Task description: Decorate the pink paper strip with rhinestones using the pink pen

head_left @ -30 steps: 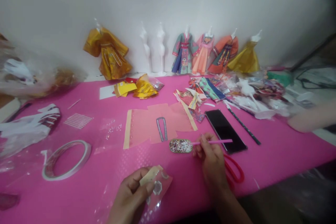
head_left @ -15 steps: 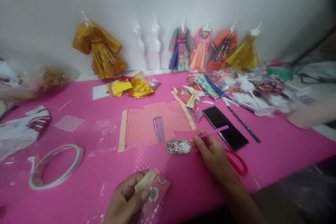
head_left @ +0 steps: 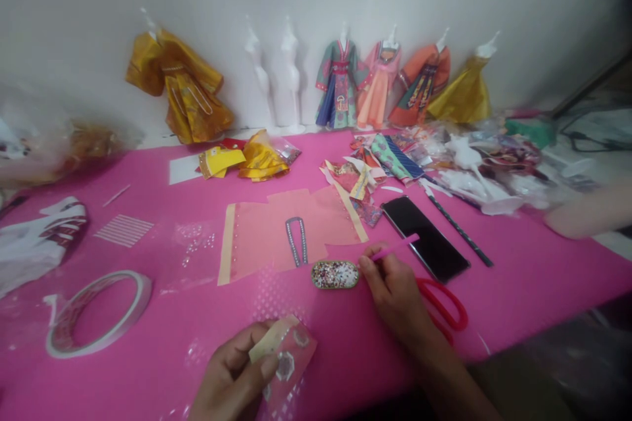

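Note:
My left hand [head_left: 237, 368] pinches a small pink and cream patterned piece [head_left: 291, 358] near the front edge. Between the fingers of my right hand [head_left: 392, 289] is a pink stick [head_left: 395, 247], its far end over a black phone [head_left: 424, 237]. The fingertips of that hand are beside an oval tin [head_left: 335, 274] full of small beads or sequins. Behind the tin a salmon fabric piece [head_left: 257, 237] with cream edges lies flat, and a grey beaded loop trim [head_left: 296, 241] rests on it. Red-handled scissors [head_left: 444, 306] are partly hidden by my right wrist.
A tape roll [head_left: 99, 316] and striped adhesive strips [head_left: 123, 229] lie at the left. Fabric scraps and plastic bags [head_left: 494, 164] pile up at the back right. Dressed doll forms [head_left: 340, 85] lean along the wall. Another person's arm [head_left: 592, 210] shows at the right.
The view has shifted slightly. My right hand and the pink stick have moved a little. Both hands keep their hold.

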`<state>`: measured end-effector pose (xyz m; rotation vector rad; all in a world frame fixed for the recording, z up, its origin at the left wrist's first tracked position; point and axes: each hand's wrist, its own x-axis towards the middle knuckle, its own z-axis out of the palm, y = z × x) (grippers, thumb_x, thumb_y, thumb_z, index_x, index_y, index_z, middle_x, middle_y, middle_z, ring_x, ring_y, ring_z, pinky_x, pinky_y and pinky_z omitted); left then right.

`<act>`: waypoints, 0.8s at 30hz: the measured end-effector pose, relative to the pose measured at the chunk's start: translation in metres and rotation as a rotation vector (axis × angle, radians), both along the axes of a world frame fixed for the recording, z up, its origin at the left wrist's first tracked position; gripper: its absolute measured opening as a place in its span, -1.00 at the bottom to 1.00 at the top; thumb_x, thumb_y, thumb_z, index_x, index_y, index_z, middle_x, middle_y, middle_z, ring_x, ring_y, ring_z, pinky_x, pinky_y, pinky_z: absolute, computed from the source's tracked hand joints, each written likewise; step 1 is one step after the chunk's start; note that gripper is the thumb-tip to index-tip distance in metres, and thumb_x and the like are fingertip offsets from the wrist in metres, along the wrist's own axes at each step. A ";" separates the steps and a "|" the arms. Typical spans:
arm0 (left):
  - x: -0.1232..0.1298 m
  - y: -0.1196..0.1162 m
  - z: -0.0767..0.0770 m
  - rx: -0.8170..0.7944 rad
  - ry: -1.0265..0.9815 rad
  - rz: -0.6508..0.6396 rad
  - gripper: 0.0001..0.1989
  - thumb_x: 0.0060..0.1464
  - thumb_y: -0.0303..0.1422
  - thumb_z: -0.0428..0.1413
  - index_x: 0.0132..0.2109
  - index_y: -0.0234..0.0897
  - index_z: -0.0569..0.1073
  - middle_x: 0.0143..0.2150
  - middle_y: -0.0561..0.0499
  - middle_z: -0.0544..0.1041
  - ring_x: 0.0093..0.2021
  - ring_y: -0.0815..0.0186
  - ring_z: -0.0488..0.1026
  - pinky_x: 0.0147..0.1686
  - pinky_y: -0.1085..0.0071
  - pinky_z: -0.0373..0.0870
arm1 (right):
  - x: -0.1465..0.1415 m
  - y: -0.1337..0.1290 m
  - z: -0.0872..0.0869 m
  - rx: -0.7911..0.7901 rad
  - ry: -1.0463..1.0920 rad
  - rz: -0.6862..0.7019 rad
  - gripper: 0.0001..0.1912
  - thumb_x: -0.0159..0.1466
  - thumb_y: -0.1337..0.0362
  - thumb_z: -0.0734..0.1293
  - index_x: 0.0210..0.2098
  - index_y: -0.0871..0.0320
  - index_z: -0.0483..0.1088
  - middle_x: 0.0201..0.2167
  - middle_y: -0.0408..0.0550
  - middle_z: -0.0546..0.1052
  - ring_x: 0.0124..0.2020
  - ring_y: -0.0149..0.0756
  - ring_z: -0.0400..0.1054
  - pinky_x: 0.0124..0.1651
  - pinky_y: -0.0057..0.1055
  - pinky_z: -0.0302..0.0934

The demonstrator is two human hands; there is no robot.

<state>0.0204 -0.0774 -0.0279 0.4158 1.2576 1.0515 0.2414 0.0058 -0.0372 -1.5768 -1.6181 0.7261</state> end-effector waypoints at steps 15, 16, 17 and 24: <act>-0.002 0.000 0.003 0.035 -0.006 -0.030 -0.78 -0.22 -0.31 0.37 -0.40 -0.32 0.58 -0.47 -0.09 0.61 -0.43 0.14 0.53 -0.38 0.32 0.43 | -0.002 -0.008 0.002 0.100 0.039 0.037 -0.82 0.39 0.24 0.18 -0.15 0.07 0.40 -0.31 -0.11 0.56 -0.27 -0.24 0.47 -0.20 -0.37 0.29; -0.002 0.000 0.003 0.032 -0.001 -0.030 -0.78 -0.22 -0.30 0.37 -0.39 -0.32 0.58 -0.46 -0.10 0.61 -0.44 0.14 0.53 -0.39 0.33 0.43 | -0.002 -0.008 0.003 0.110 0.034 0.053 -0.83 0.39 0.24 0.19 -0.16 0.06 0.40 -0.31 -0.11 0.56 -0.25 -0.24 0.47 -0.18 -0.36 0.29; -0.002 0.000 0.003 0.029 0.003 -0.031 -0.77 -0.22 -0.29 0.36 -0.39 -0.33 0.58 -0.46 -0.10 0.61 -0.44 0.14 0.53 -0.40 0.33 0.42 | -0.003 -0.008 0.003 0.120 0.027 0.072 -0.84 0.38 0.24 0.19 -0.17 0.06 0.40 -0.29 -0.11 0.56 -0.23 -0.23 0.46 -0.16 -0.35 0.29; -0.002 0.002 0.004 0.053 -0.029 -0.068 -0.81 -0.20 -0.32 0.35 -0.40 -0.30 0.58 -0.47 -0.06 0.60 -0.44 0.17 0.53 -0.37 0.35 0.41 | -0.004 -0.006 0.006 0.162 -0.058 0.145 -0.82 0.37 0.25 0.21 -0.25 0.05 0.44 -0.29 -0.08 0.56 -0.21 -0.16 0.42 -0.14 -0.26 0.24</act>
